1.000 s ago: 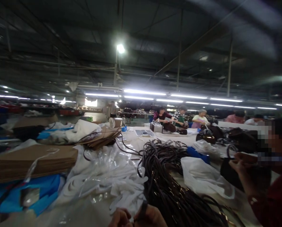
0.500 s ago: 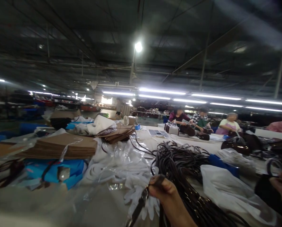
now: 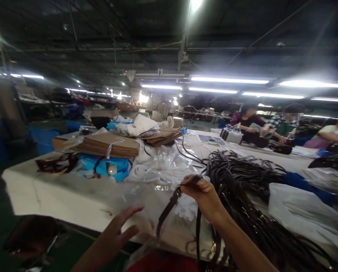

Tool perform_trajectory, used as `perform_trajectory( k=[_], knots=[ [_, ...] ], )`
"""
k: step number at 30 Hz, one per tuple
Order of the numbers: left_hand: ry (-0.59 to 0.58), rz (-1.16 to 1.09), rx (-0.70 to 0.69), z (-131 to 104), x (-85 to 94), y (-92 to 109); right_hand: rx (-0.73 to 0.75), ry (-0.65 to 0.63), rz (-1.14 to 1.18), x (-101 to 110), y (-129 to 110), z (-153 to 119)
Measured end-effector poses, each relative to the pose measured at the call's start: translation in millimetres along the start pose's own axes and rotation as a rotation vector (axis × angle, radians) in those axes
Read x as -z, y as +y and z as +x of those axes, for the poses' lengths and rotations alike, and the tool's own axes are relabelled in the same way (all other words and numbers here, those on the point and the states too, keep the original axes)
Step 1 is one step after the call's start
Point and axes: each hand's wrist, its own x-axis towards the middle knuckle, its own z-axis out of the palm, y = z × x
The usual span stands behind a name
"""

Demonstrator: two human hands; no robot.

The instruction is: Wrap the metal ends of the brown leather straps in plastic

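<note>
My right hand (image 3: 200, 192) is closed on a dark brown strap (image 3: 169, 206) with a buckle, lifted over the near part of the table. One end of the strap hangs toward the front edge, to the left of the hand. My left hand (image 3: 120, 228) is in front of the table with thumb and fingers apart, and nothing is in it. Right of my right hand lies a big heap of dark straps (image 3: 242, 204) with gold-coloured metal fittings. White gloves (image 3: 186, 207) rest behind the held strap, beside clear plastic bags (image 3: 169, 158).
A stack of brown cardboard sheets (image 3: 109, 145) lies at the left above a blue package (image 3: 103, 166). At the right is a white plastic bag (image 3: 305, 211). Co-workers (image 3: 251, 121) handle dark bags across the table (image 3: 50, 196), whose left corner shows.
My left hand has come into view at the lower left. The view has swung down and left, showing the table's near edge. My right hand still holds the strap.
</note>
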Motion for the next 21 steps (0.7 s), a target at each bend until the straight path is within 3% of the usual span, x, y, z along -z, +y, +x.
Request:
perform_trajectory(
  k=[4, 6, 8, 12, 18, 21],
  knots=[
    [-0.221, -0.348, -0.149, 42.8, -68.2, 43.6, -0.024, -0.089, -0.074, 2.2, 11.9, -9.1],
    [-0.281, -0.487, -0.115, 52.2, -96.8, 52.4, -0.020, -0.081, -0.101, 6.8, 17.2, -13.9],
    [-0.289, -0.553, -0.046, 54.3, -114.7, 50.4, -0.013, -0.046, -0.108, 10.6, 23.8, -19.5],
    [-0.282, -0.527, -0.003, 54.5, -126.2, 31.5, -0.009, -0.081, -0.061, 13.0, 46.4, -28.5],
    [-0.251, -0.346, -0.018, 57.5, -121.6, 23.2, -0.011, -0.170, -0.044, 11.7, 84.1, -33.2],
    [-0.288, -0.440, 0.030, 59.2, -119.5, 19.9, -0.059, -0.187, -0.014, 15.4, 94.3, -33.3]
  ],
)
